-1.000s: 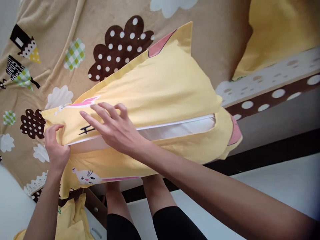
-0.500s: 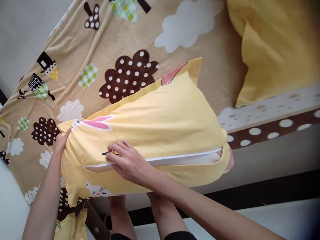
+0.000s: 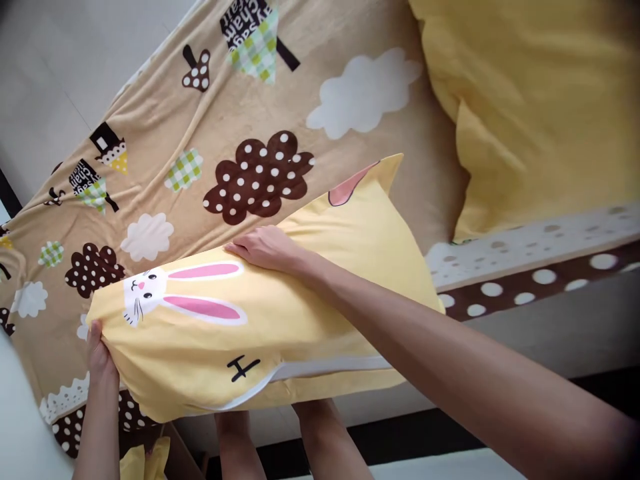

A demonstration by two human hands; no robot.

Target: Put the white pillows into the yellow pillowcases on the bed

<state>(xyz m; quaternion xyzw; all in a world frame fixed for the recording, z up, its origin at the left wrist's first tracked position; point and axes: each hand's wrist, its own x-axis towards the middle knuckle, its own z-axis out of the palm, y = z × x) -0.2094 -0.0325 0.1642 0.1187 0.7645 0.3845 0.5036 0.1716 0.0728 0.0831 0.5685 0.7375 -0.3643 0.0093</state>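
A yellow pillow [image 3: 310, 307] lies across the near edge of the bed. It has a white rabbit face with pink ears, and a white zipper [image 3: 330, 365] runs along its near side. My left hand [image 3: 101, 353] is closed on the pillow's left end, thumb on top and the other fingers mostly hidden. My right hand [image 3: 270, 248] reaches across the pillow to its far edge, just beyond the rabbit's ears. Its fingers are bent over that edge, with the tips partly hidden.
A patterned beige blanket [image 3: 260, 107] covers the bed, with a few creases at left. A larger yellow cloth item [image 3: 530, 120] lies at upper right. Below, another yellow piece of fabric [image 3: 145, 460] is partly visible beside my legs [image 3: 325, 433].
My right hand has moved from near the zipper to the pillow's far edge. The pillow has turned toward me, showing the whole rabbit face. My left hand is lower, still holding the end.
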